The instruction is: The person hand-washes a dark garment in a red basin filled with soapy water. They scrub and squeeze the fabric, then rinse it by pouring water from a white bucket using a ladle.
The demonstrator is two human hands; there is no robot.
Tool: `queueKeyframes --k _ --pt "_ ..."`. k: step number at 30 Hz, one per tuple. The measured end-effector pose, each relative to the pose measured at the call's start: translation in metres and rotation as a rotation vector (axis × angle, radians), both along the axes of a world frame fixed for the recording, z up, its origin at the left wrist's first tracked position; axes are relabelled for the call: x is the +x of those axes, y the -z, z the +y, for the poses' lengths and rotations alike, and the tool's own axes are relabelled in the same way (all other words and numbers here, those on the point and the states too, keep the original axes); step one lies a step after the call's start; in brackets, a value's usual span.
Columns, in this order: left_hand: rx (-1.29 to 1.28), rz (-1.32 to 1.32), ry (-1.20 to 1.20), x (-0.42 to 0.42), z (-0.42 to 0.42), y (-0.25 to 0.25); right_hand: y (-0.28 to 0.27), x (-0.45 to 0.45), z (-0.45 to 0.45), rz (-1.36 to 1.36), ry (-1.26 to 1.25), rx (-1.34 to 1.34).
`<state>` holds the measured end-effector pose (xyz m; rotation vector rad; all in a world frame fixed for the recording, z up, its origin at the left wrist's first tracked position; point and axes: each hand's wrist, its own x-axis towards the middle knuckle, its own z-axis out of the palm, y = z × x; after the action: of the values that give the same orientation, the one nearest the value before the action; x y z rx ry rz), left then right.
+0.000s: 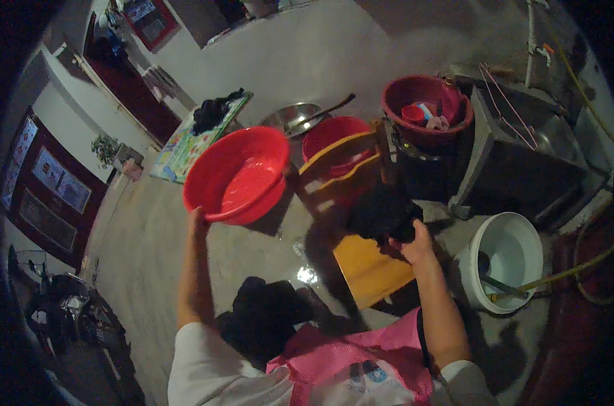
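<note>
Tilted on its side, a red plastic basin [246, 185] hangs at the end of my left arm, its rim gripped by my left hand [197, 217]. My right hand [416, 243] holds a bunched dark cloth [380, 213] above the seat of a wooden chair [370, 269]. Behind the chair's backrest stands another red basin [332, 133]. A steel pan [294, 114] with a dark-handled utensil across it lies beyond. Farther left, dark fabric [213, 114] rests on a patterned board [190, 152].
A large dark-red tub [391, 101] with small items stands by a stone sink [515, 167] bearing a pink hanger [505, 114]. To the right, a white bucket [472, 269] contains a hose end. Wet patches shine on the concrete floor [307, 276]. A parked motorcycle [76, 319] is at lower left.
</note>
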<state>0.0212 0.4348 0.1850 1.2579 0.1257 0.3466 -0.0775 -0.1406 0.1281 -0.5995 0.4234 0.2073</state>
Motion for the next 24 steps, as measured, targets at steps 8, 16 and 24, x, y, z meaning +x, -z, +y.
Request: queueKeyframes --k 8,16,24 --pt "0.324 0.242 0.009 -0.176 0.084 -0.065 0.019 0.005 -0.019 -0.067 0.025 -0.004" --pt "0.361 0.423 0.052 -0.23 -0.06 -0.115 -0.038 0.009 -0.053 -0.137 0.15 -0.107" --pt "0.348 0.555 0.457 -0.171 -0.187 -0.027 -0.16 -0.008 -0.068 -0.496 -0.023 -0.481"
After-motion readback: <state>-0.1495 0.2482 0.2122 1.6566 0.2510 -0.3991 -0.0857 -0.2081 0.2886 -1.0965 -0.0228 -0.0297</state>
